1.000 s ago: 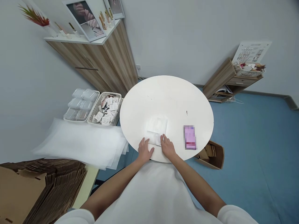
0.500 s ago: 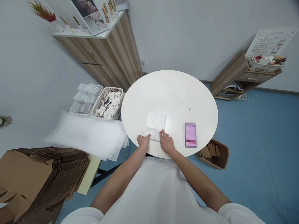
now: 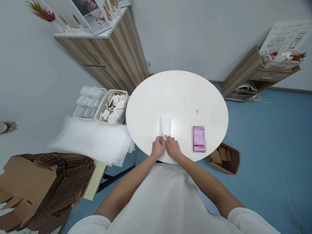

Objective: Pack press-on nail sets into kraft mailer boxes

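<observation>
Pinching white sheet (image 3: 165, 125), left grip (image 3: 158, 147) nearly closed

Left hand (image 3: 158, 148) touches sheet (image 3: 165, 124), perhaps paper; right hand (image 3: 173, 148) too.

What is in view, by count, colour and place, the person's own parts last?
Folded sheet: 1, white, on table
Table: 1, white, centre
Pixelated item: 1, pink, table's right
Loose sheets: several, whitish, left of table
Card basket: 1, white, beyond loose sheets
Plastic packs: about six, clear, in basket alongside
Cardboard: stack, brown, lower left
Open box: 1, brown, floor right
Floor: 1, blue, beneath
Cabinet: 1, brown, upper left
Picture frames: 2, pale, on cabinet
Plant: 1, red-green, on cabinet
Shelf unit: 1, brown, upper right
Printed board: 1, white, upper right
Left hand: 1, bare, at folded sheet
Right hand: 1, bare, at folded sheet
Sleeves: 2, white, bottom
</observation>
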Motion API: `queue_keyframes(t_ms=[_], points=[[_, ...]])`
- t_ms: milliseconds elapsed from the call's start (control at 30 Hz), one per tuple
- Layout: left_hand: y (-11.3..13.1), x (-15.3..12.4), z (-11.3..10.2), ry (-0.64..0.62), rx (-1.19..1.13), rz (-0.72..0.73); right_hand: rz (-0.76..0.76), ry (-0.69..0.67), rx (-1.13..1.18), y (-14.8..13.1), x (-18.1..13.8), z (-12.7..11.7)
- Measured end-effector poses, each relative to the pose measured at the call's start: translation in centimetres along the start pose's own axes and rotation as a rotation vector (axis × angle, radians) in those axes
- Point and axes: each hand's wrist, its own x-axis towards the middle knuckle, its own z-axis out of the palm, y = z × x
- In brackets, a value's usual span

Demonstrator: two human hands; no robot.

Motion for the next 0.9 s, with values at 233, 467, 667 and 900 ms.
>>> queue_keyframes(t_ms=[233, 467, 667, 900], points=[[-1.4, -1.9, 0.8, -0.118, 0.335, 0.353, 0.079, -0.089, 0.423, 1.6, 0.2, -1.7], [-1.3, -3.0, 0.3, -0.269, 0.597, 0.516, 0.400, 0.061, 0.571, 0.4, 2.4, -2.3], [-1.7, -1.9, -2.3, -0.207, 0.607, 0.482, 0.462, 0.047, 0.539, 0.3, 3.1, -2.0], [-2.4, 2.1, -2.6, -0.386, 0.743, 0.652, 0.442, 0.054, 0.472, -0.1, 2.5, -1.9]])
